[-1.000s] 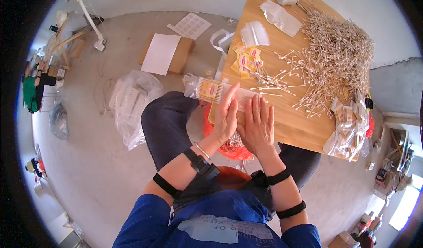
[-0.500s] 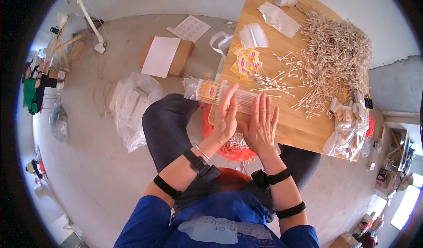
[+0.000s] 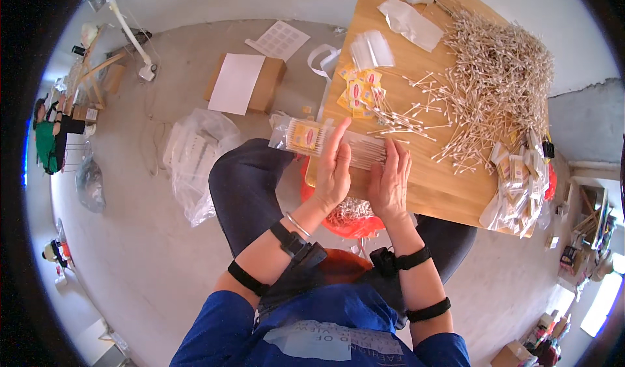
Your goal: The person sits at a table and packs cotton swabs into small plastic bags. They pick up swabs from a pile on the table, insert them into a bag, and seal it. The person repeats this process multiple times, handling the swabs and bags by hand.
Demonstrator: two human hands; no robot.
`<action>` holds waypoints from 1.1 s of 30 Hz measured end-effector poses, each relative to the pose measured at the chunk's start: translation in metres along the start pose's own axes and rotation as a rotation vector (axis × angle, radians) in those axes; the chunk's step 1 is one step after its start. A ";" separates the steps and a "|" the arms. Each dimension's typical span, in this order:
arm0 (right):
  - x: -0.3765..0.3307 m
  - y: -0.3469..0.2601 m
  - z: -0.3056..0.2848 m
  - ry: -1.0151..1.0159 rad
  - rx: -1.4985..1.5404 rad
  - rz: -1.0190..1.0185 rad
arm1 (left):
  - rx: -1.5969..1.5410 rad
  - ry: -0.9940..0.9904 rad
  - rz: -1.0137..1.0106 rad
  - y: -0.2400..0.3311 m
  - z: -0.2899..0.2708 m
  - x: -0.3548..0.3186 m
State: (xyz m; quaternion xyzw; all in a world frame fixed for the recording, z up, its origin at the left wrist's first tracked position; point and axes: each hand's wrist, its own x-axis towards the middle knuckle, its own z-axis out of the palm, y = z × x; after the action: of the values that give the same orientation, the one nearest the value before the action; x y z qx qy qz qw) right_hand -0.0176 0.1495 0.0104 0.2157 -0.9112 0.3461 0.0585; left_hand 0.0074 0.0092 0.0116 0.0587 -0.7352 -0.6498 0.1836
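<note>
A neat row of cotton swabs (image 3: 364, 151) lies on the table's near left corner, between my two hands. My left hand (image 3: 333, 175) stands on edge at the row's left end, fingers stretched out and thumb apart. At the other end my right hand (image 3: 390, 188) is turned on its side, its extended fingers against the swab tips. Just left of my left hand is a clear plastic bag of cotton swabs (image 3: 305, 136) with a yellow card inside, partly over the table edge. Yellow cards (image 3: 358, 90) and loose cotton swabs (image 3: 400, 123) lie beyond the row.
A large heap of cotton swabs (image 3: 504, 74) covers the table's right side. Filled bags (image 3: 517, 188) pile at the right corner. Clear bags (image 3: 372, 50) lie toward the back. Below the table edge hangs a red bag (image 3: 355, 227) with swabs. A cardboard box (image 3: 273, 84) stands on the floor.
My right hand has turned from lying flat with spread fingers onto its side, fingers closer together at the row's end. My left hand has barely moved.
</note>
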 end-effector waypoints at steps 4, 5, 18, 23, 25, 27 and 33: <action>0.006 -0.001 0.005 0.076 0.099 -0.087 | 0.014 -0.018 0.021 -0.003 0.003 0.001; 0.006 -0.003 0.007 0.052 0.112 -0.071 | 0.018 -0.029 0.031 -0.004 0.004 0.000; 0.010 -0.011 0.016 0.211 0.620 0.265 | -0.094 0.009 -0.047 -0.004 0.010 -0.001; 0.010 -0.013 0.017 0.166 0.814 0.305 | -0.139 -0.068 -0.022 -0.006 0.008 0.001; 0.010 -0.013 0.016 0.202 0.825 0.272 | -0.206 -0.053 -0.057 -0.010 0.007 -0.001; 0.008 -0.011 0.016 0.262 0.796 0.251 | -0.322 -0.010 -0.087 -0.014 0.009 -0.003; 0.018 0.023 -0.012 0.328 -0.063 0.087 | -0.464 0.039 -0.121 -0.011 0.010 -0.002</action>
State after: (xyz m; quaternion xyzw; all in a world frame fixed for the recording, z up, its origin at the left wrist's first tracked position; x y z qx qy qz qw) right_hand -0.0448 0.1665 0.0098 0.1148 -0.9083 0.3502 0.1979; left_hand 0.0039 0.0176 -0.0006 0.0712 -0.5578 -0.8099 0.1672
